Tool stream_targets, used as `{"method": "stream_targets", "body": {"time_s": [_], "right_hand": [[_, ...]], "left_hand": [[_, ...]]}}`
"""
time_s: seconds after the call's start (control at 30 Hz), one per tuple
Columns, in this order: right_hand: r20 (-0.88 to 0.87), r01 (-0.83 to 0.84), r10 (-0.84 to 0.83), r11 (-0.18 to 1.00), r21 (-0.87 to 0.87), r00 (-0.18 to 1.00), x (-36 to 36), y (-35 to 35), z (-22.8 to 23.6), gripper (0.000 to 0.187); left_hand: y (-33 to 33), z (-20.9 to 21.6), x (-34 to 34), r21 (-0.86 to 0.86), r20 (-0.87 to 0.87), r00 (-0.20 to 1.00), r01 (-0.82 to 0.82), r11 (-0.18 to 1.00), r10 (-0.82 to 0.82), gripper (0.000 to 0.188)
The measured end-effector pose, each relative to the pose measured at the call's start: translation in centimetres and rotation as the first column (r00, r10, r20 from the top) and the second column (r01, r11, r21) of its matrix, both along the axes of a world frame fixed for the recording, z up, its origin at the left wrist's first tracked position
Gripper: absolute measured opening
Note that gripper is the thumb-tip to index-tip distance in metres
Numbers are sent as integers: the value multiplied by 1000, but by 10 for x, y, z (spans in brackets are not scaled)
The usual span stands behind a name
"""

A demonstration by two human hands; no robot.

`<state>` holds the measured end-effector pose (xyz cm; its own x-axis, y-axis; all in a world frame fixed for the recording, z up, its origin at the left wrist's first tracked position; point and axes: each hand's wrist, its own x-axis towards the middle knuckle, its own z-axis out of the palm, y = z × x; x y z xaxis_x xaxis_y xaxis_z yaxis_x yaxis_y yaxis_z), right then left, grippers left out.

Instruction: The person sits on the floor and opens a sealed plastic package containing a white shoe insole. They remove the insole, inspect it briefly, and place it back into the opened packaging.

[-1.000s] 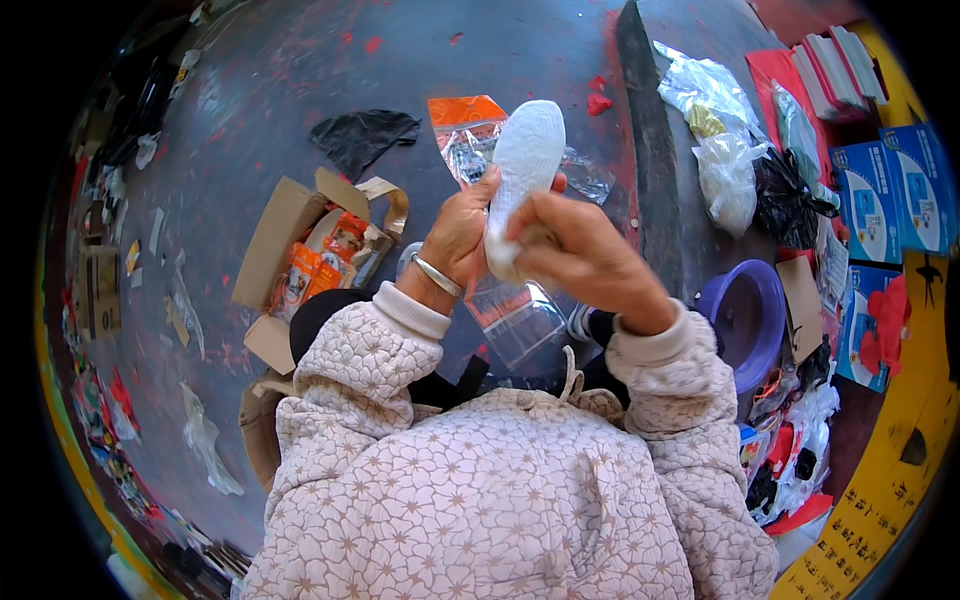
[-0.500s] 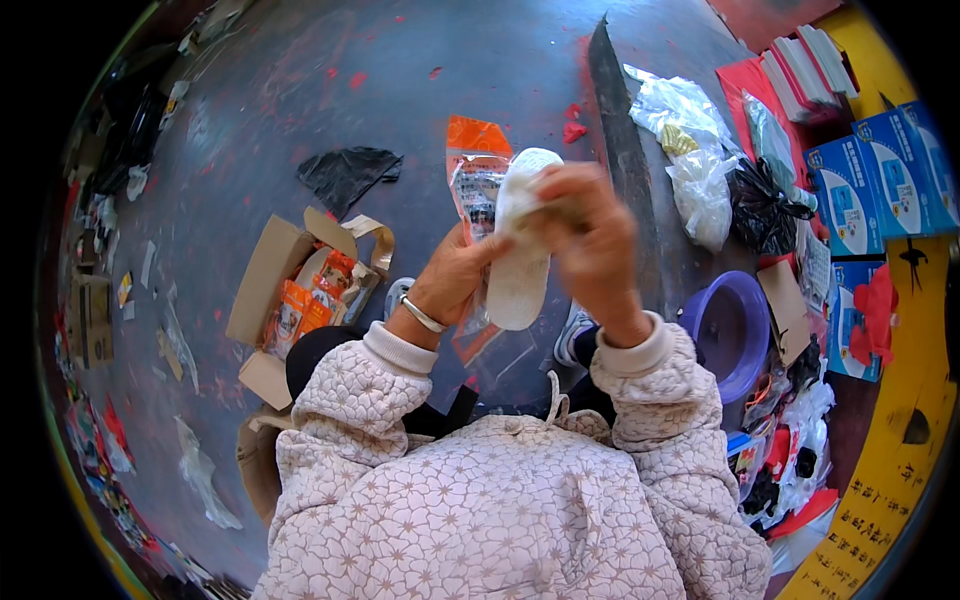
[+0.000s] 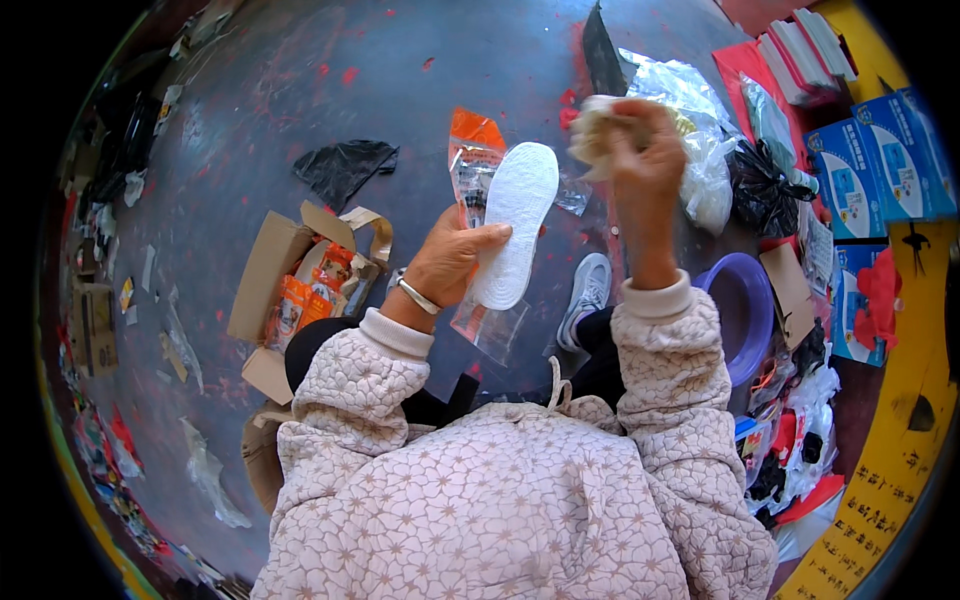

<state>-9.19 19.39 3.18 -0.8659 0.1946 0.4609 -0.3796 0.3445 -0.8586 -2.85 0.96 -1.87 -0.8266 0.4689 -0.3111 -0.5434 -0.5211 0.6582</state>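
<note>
Above the dark floor (image 3: 470, 60), near the middle of the view, a white insole (image 3: 520, 215) is held at a slant, its broader end uppermost. The left hand (image 3: 447, 258) grasps it, thumb pressed on the near face; a clear packet with an orange top (image 3: 477, 130) lies behind the insole, seen along its left edge. The right hand (image 3: 648, 150), well apart to the right, clutches a cream-coloured wad (image 3: 598, 137), blurred and of uncertain material. An open cardboard box (image 3: 267, 248) with orange packets (image 3: 290, 308) stands at left; a purple basin (image 3: 742, 310) sits beside the right sleeve (image 3: 665, 340).
</note>
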Motion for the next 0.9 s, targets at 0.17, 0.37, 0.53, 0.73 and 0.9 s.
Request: {"method": "stream_targets", "body": {"time_s": [0.17,0.37,0.53,0.73,0.9], "right_hand": [[-126,-407,538,752,519,833,29,-41,-14,17],[345,161,-14,902,-401,939,-47,68,-25,19],[233,-73,558,472,-879,796,7,65,-23,25],[130,-198,838,271,-942,530,76,38,0,19],[234,-202,838,372,-906,494,71,42,-25,14]], "left_hand": [[1,1,6,-38,-52,996,-68,997,66,30],[-10,-3,0,-61,-4,993,-115,991,115,25],[-13,-5,-4,60,12,951,-310,949,310,30],[-23,8,-2,155,-15,930,-362,919,368,24],[-17,19,-5,159,-144,935,-300,940,323,23]]}}
